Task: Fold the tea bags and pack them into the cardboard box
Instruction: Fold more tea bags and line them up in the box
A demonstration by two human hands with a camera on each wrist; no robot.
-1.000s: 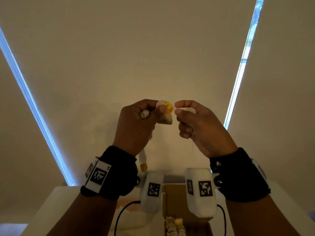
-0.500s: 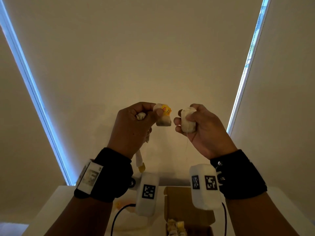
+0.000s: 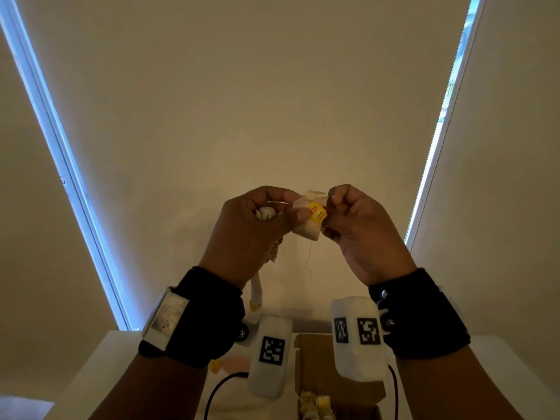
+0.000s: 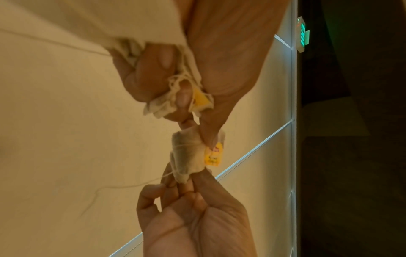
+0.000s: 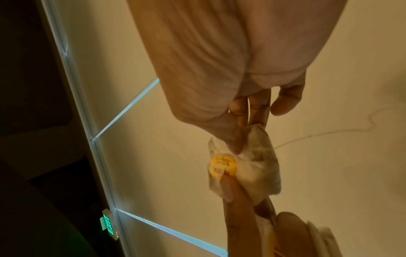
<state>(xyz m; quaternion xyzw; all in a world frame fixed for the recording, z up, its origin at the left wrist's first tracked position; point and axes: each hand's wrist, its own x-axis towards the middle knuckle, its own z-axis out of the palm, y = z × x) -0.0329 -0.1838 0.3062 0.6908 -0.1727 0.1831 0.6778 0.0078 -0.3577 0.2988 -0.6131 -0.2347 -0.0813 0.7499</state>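
Observation:
Both hands are raised in front of a pale wall and meet on one folded tea bag [image 3: 307,228] with a yellow tag [image 3: 317,214]. My left hand [image 3: 298,207] pinches the tea bag [image 4: 186,156] under its thumb at the tag [image 4: 212,155]. It also grips several crumpled tea bags [image 4: 162,104] in its curled fingers, and one bag [image 3: 256,291] hangs below it. My right hand [image 3: 331,213] pinches the other end of the tea bag [image 5: 257,165]. The bag's string [image 5: 329,132] trails loose. The open cardboard box [image 3: 309,359] sits on the table below my wrists.
Several folded tea bags [image 3: 313,404] lie in the box. The white table [image 3: 100,368] runs along the bottom of the head view, with a black cable [image 3: 218,389] on it. Bright window strips [image 3: 60,153] border the wall. A green exit sign [image 4: 304,34] glows.
Half a second ago the hands were apart. The right hand has moved left to the left hand, and both now pinch the tagged tea bag.

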